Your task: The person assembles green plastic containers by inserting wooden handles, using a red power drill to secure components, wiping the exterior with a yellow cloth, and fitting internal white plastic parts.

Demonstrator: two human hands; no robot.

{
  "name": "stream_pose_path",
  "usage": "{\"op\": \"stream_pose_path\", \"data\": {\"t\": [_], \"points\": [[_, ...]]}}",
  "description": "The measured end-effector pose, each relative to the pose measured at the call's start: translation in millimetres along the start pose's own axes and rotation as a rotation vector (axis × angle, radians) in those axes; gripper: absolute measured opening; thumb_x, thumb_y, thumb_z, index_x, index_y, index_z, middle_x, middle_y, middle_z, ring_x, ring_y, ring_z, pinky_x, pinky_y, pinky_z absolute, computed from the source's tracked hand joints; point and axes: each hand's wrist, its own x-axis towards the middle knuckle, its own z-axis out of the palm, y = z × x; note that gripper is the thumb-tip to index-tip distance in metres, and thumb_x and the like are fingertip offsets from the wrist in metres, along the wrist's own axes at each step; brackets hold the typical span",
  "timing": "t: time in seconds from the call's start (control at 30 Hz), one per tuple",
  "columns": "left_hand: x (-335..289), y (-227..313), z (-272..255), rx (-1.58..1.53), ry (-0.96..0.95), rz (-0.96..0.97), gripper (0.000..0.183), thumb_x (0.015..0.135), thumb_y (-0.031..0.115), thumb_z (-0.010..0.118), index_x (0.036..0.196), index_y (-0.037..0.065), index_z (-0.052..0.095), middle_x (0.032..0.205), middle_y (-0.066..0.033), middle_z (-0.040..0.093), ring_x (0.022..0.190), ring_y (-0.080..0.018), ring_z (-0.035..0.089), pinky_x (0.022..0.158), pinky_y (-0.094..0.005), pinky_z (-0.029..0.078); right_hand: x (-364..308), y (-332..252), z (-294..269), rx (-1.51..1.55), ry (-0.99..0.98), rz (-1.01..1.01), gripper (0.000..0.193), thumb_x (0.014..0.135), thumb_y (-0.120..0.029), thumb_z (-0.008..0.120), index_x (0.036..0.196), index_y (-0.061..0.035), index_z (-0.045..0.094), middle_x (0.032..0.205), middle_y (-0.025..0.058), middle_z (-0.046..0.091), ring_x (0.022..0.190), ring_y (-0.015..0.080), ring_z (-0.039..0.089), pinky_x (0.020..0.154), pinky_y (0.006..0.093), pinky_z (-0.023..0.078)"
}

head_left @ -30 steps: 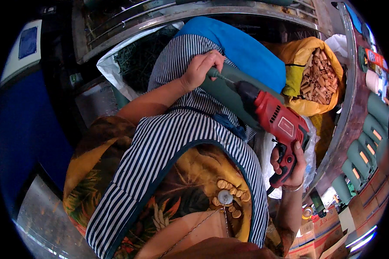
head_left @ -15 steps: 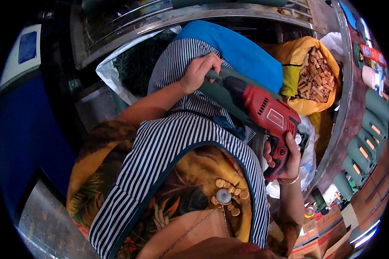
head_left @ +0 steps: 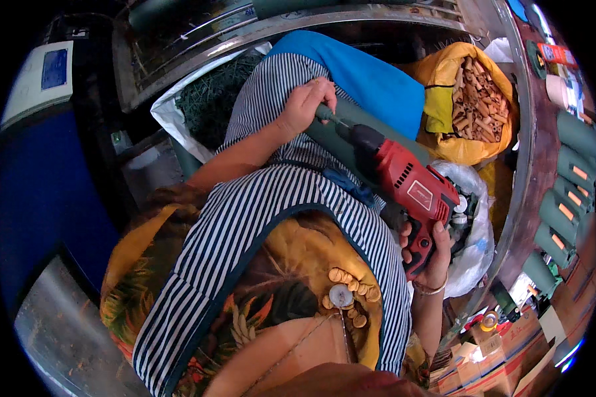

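My right hand [head_left: 434, 261] grips the handle of a red and black power drill [head_left: 417, 185]. The drill tilts up and to the left across my lap, its thin bit pointing toward my left hand [head_left: 308, 106]. The fingers of that hand are closed round a narrow dark green piece [head_left: 324, 113], whose end meets the tip of the bit; how deep the bit goes is hidden. Beneath the drill, a thick dark green roll [head_left: 377, 124] lies across my lap, over a striped apron [head_left: 271, 86] and a blue cloth [head_left: 371, 73].
Right of my lap stands a yellow sack [head_left: 444, 149] full of short tan tubes. A clear plastic bag [head_left: 473, 264] sits below it, and a white sack [head_left: 165, 112] of dark green scraps at left. Several green rolls [head_left: 556, 212] lie on the bench at right.
The drill has drawn back slightly to the lower right, and more of its bit shows. My left hand stays around the narrow green piece. The view has shifted a little.
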Motion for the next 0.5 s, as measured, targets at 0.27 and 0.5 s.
{"op": "stream_pose_path", "data": {"t": [0.27, 0.5], "points": [[15.6, 23.7, -13.0, 0.681, 0.084, 0.178, 0.038, 0.1, 0.026, 0.036, 0.078, 0.003, 0.057, 0.068, -0.0048, 0.057, 0.067, -0.0128, 0.053, 0.087, -0.0306, 0.046, -29.7, 13.1, -101.1, 0.335, 0.197, -0.295, 0.057, 0.096, -0.052, 0.042, 0.122, -0.0014, 0.046, 0.087, 0.0137, 0.061, 0.06, 0.017, 0.057, 0.037, 0.0212, 0.042], [60.2, 119.1, -25.3, 0.477, 0.113, -0.146, 0.032, 0.099, 0.023, 0.04, 0.08, 0.002, 0.055, 0.069, -0.0021, 0.054, 0.066, -0.0087, 0.05, 0.066, -0.0234, 0.039, 150.4, 33.9, -199.5, 0.71, 0.008, -0.568, 0.059, 0.095, -0.047, 0.051, 0.13, -0.0001, 0.044, 0.119, 0.0134, 0.058, 0.097, 0.0205, 0.055, 0.066, 0.026, 0.05]]}}
